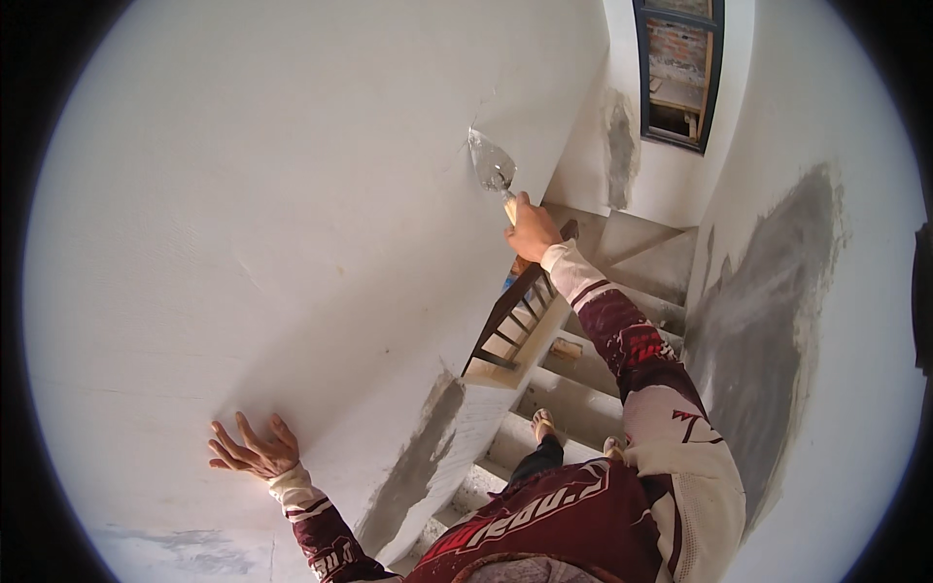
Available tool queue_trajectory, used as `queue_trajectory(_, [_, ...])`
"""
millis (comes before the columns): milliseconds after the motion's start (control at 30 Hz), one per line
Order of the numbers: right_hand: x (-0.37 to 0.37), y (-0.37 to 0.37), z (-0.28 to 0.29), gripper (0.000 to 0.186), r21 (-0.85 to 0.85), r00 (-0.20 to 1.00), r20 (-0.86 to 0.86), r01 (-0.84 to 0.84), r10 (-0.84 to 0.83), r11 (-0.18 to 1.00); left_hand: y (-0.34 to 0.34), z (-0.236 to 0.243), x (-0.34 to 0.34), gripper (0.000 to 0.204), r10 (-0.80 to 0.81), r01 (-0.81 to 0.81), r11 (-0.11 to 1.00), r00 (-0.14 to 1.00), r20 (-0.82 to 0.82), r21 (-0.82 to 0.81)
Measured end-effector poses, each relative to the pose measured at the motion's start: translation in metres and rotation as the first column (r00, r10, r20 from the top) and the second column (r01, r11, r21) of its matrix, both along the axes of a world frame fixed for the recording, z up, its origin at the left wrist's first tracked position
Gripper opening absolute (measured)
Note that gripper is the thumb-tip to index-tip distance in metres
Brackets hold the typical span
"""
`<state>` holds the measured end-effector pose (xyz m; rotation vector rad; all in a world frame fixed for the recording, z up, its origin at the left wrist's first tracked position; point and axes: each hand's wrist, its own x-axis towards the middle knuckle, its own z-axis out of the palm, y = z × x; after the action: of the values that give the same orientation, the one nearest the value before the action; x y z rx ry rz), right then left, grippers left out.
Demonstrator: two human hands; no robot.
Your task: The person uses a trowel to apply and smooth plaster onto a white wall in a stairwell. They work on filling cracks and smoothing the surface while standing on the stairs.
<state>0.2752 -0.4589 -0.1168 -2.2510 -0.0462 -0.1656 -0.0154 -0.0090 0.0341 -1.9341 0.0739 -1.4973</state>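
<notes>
My right hand [534, 231] is closed round the wooden handle of a pointed trowel [493, 165]. The trowel's metal blade lies against the white wall [330, 155], its tip beside a thin crack in the surface. Lower on the left, my left hand [255, 449] rests on the same wall with its fingers spread, holding nothing. Both arms are stretched out in maroon and cream sleeves.
Concrete stairs [573, 400] run below me, and my sandalled feet stand on them. A dark railing [510, 316] borders the stairs on the left. Grey bare patches mark the right wall [768, 301] and the lower left wall [418, 457]. A dark-framed window [680, 68] stands at the far end.
</notes>
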Motion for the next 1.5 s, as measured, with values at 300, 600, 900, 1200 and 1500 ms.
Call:
queue_trajectory(300, [-0.009, 0.002, 0.009, 0.046, 0.086, 0.999, -0.045, -0.011, 0.015, 0.996, 0.001, 0.001, -0.002, 0.054, -0.017, 0.016, 1.000, 1.000, -0.022, -0.017])
queue_trajectory(600, [-0.006, -0.008, 0.003, 0.042, 0.154, 0.999, -0.040, -0.020, 0.026, 0.988, 0.003, 0.000, -0.003, 0.054, -0.032, 0.031, 0.999, 0.999, -0.034, -0.033])
queue_trajectory(900, [0.002, -0.006, 0.004, 0.036, 0.681, 0.994, 0.015, -0.092, 0.112, 0.726, 0.006, -0.004, -0.002, 0.054, -0.051, 0.050, 0.998, 0.998, -0.026, -0.046])
queue_trajectory(1200, [0.001, 0.007, 0.014, 0.033, 0.870, 0.987, -0.137, 0.076, 0.090, 0.486, 0.007, -0.004, -0.002, 0.053, -0.062, 0.062, 0.996, 0.998, -0.008, -0.060])
queue_trajectory(1500, [0.009, 0.012, 0.018, 0.036, 0.934, 0.967, -0.171, 0.097, 0.191, 0.345, 0.009, -0.005, -0.001, 0.052, -0.069, 0.069, 0.996, 0.998, 0.008, -0.063])
